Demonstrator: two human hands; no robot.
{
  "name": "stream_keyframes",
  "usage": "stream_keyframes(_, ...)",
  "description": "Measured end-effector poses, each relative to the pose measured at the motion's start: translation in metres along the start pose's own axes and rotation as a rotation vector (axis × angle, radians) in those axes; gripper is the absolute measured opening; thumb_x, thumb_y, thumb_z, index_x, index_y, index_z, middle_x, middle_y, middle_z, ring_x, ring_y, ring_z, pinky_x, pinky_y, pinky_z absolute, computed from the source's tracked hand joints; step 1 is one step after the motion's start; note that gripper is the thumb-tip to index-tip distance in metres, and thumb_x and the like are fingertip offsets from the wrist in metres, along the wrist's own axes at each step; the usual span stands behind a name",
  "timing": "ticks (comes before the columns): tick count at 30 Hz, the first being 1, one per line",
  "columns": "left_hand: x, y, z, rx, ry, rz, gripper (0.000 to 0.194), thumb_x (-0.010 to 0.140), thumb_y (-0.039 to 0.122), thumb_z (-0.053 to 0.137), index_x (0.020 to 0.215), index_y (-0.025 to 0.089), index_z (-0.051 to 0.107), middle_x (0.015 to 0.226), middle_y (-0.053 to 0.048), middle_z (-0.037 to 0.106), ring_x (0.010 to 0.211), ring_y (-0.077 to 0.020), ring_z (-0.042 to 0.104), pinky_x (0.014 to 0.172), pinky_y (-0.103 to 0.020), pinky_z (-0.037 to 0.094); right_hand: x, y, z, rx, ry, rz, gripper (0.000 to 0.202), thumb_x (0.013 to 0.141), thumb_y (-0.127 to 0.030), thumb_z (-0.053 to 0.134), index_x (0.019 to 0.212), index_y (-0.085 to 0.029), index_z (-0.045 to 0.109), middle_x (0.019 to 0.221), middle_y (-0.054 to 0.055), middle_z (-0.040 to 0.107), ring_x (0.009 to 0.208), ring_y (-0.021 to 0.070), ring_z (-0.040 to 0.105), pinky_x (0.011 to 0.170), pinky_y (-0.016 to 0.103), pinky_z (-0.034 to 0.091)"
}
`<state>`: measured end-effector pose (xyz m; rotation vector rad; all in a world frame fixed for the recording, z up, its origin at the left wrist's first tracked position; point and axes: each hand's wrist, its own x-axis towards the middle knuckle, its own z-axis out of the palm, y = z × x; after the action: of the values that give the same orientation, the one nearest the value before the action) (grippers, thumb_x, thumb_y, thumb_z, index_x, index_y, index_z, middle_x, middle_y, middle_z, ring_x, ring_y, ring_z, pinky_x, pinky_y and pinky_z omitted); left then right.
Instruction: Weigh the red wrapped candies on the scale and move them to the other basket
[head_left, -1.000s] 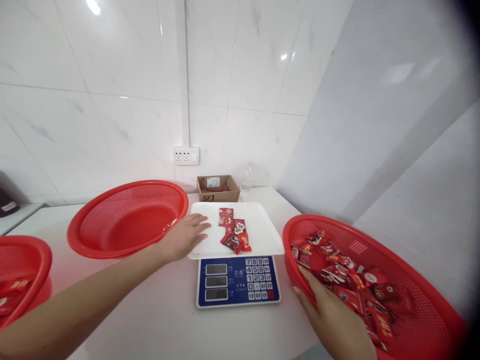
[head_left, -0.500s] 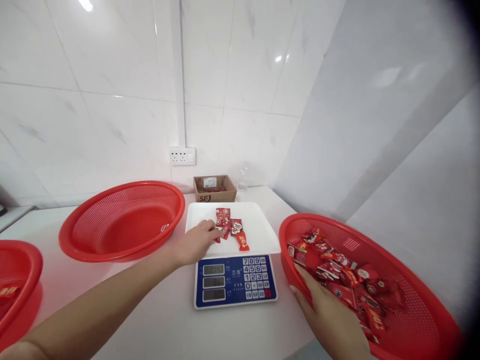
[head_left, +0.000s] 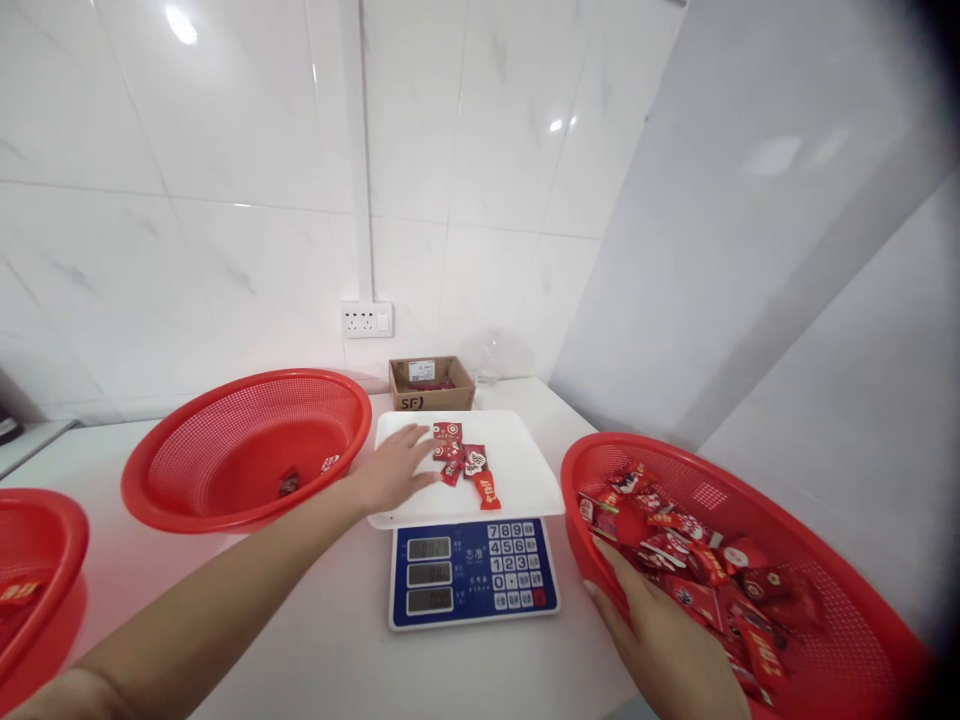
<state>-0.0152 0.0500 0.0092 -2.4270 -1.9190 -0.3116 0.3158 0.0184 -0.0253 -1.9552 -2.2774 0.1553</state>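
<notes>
My left hand (head_left: 394,470) hovers over the left part of the scale's white tray (head_left: 525,465), fingers spread and holding nothing. Several red packets (head_left: 474,460) lie in the middle of the tray, just right of my fingertips. The blue keypad panel (head_left: 474,567) of the scale faces me below it. At the right, my right hand (head_left: 660,630) grips the near left rim of a red basket (head_left: 600,445) that holds many red wrapped packets (head_left: 694,600). The thumb is outside and the fingers are inside the rim.
A red basket (head_left: 247,385) at the left holds a dark packet (head_left: 289,483) and a small red and white one. Another red basket (head_left: 71,520) is cut off at the left edge. Behind the tray stands a cardboard box (head_left: 435,400), against the tiled wall.
My left hand has opened and lifted slightly off the packets. A dark packet now shows in the left basket, and one packet near my fingers is gone from the tray.
</notes>
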Motion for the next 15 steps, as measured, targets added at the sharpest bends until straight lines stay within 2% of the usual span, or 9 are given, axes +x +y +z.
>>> stream_keyframes(2, 0.015, 0.012, 0.012, -0.037, -0.05, 0.057, 0.06, 0.08, 0.049, 0.055, 0.132, 0.024, 0.041, 0.142, -0.01, 0.038, 0.13, -0.0279, 0.033, 0.1, -0.04, 0.035, -0.001, 0.0, 0.0, -0.005, -0.007, 0.0, 0.05, 0.088, -0.041, 0.028, 0.131, -0.022, 0.045, 0.118, 0.009, 0.063, 0.099, 0.0263, 0.063, 0.074, 0.039, 0.052)
stream_keyframes(4, 0.027, 0.018, 0.019, -0.061, -0.074, 0.091, 0.064, 0.076, 0.052, 0.058, 0.132, 0.024, 0.042, 0.141, -0.011, 0.04, 0.127, -0.0297, 0.036, 0.098, -0.041, 0.036, -0.002, -0.001, -0.001, -0.017, -0.014, -0.003, 0.05, 0.088, -0.039, 0.027, 0.132, -0.022, 0.043, 0.119, 0.009, 0.062, 0.101, 0.0258, 0.062, 0.076, 0.039, 0.051)
stream_keyframes(7, 0.038, 0.018, 0.022, -0.068, -0.075, 0.107, 0.045, 0.081, 0.041, 0.055, 0.123, 0.023, 0.049, 0.13, -0.01, 0.05, 0.118, -0.0271, 0.045, 0.094, -0.038, 0.039, -0.004, 0.0, 0.0, -0.024, -0.004, -0.017, 0.05, 0.088, -0.036, 0.027, 0.134, -0.022, 0.041, 0.12, 0.008, 0.062, 0.101, 0.0255, 0.062, 0.074, 0.038, 0.052)
stream_keyframes(9, 0.039, 0.014, 0.02, -0.051, -0.067, 0.086, 0.028, 0.086, 0.029, 0.048, 0.112, 0.021, 0.054, 0.115, -0.01, 0.059, 0.107, -0.0242, 0.052, 0.088, -0.035, 0.042, -0.004, 0.0, 0.001, -0.02, 0.004, -0.019, 0.049, 0.088, -0.036, 0.027, 0.133, -0.022, 0.042, 0.12, 0.009, 0.061, 0.1, 0.0259, 0.062, 0.073, 0.039, 0.052)
stream_keyframes(11, 0.035, 0.011, 0.015, -0.028, -0.055, 0.042, 0.022, 0.088, 0.021, 0.04, 0.102, 0.02, 0.056, 0.1, -0.009, 0.063, 0.096, -0.0221, 0.057, 0.079, -0.033, 0.044, -0.003, 0.0, 0.001, -0.012, 0.001, -0.01, 0.05, 0.088, -0.037, 0.027, 0.133, -0.022, 0.042, 0.121, 0.009, 0.061, 0.1, 0.0263, 0.062, 0.073, 0.04, 0.051)
stream_keyframes(15, 0.017, 0.0, -0.007, 0.036, 0.012, -0.115, 0.021, 0.09, 0.024, 0.032, 0.096, 0.02, 0.051, 0.095, -0.008, 0.062, 0.085, -0.0214, 0.059, 0.063, -0.029, 0.044, -0.002, 0.0, 0.001, 0.004, -0.015, -0.005, 0.05, 0.088, -0.037, 0.026, 0.133, -0.022, 0.041, 0.123, 0.008, 0.059, 0.105, 0.0256, 0.06, 0.076, 0.039, 0.051)
